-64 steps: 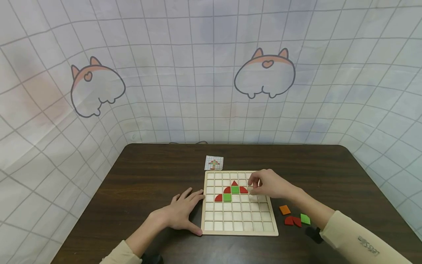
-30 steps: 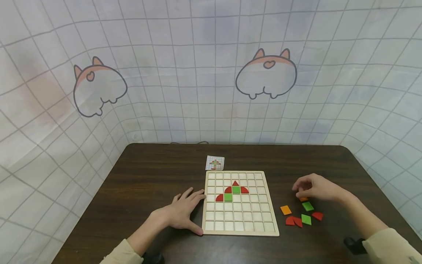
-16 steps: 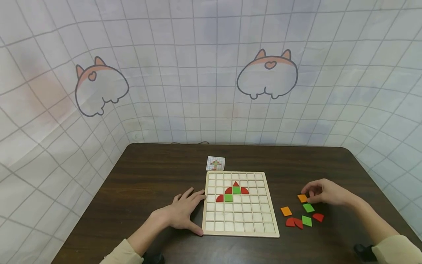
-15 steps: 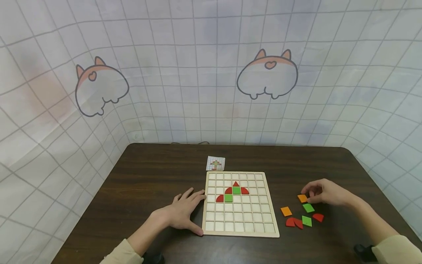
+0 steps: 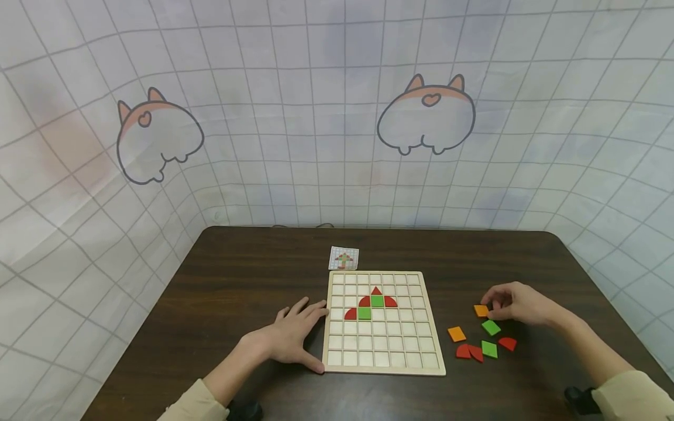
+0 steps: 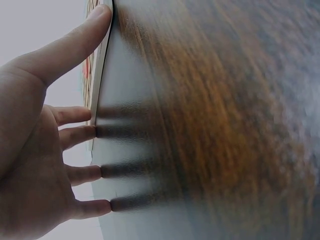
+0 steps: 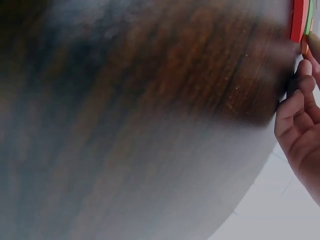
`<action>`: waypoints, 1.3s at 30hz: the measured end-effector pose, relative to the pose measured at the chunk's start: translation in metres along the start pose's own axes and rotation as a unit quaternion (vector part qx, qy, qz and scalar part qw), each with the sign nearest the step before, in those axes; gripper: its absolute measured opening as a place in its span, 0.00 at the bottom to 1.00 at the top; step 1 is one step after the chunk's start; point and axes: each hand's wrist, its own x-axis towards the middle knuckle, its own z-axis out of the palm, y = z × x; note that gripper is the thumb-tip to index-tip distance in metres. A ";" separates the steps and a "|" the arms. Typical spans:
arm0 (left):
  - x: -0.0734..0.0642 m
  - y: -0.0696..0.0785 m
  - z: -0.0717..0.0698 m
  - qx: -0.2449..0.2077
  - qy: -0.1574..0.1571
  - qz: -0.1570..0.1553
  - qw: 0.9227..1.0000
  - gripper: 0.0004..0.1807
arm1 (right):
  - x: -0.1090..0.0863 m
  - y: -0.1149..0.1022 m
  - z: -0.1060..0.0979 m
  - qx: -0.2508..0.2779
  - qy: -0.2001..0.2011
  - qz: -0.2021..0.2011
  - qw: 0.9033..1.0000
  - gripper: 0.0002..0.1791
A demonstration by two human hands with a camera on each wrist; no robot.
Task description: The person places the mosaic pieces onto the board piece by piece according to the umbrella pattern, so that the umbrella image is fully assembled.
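On my head feed, the left hand (image 5: pixel 286 339) lay spread wide beside the wooden grid board (image 5: pixel 395 344), thumb at its near corner and fingertips along its left edge; I judged that this braced the board against sliding. The right hand (image 5: pixel 521 305) was narrow, thumb and finger pinching an orange square tile (image 5: pixel 480 310) by its right side, probably because so flat a piece offers only its edges. The tile was at the dark table (image 5: pixel 253 263), right of the board; I couldn't tell whether it was lifted. Near it lay two green tiles (image 5: pixel 491 327), three red quarter-circles (image 5: pixel 507 344) and another orange square (image 5: pixel 456 334), all handy for that hand. The picture card (image 5: pixel 344 258) lay just past the board's far edge, I supposed to leave both its print and the grid uncovered.
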 end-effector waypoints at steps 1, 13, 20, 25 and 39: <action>0.000 0.000 0.000 0.000 0.000 0.000 1.000 0.60 | 0.000 0.000 0.000 -0.001 0.002 0.002 1.000 0.13; 0.000 0.000 0.000 0.000 0.001 0.000 1.000 0.60 | 0.002 -0.005 0.006 -0.040 0.040 0.034 0.998 0.10; 0.000 -0.001 0.000 -0.005 0.002 0.002 1.000 0.60 | 0.001 -0.004 0.006 -0.047 0.043 0.018 0.998 0.15; 0.000 0.000 0.000 -0.015 0.004 0.003 1.000 0.60 | 0.001 -0.003 0.005 -0.053 0.042 0.006 0.998 0.15; -0.001 -0.001 -0.001 -0.022 0.001 0.001 1.000 0.60 | 0.006 -0.009 0.007 -0.047 0.052 0.025 0.997 0.14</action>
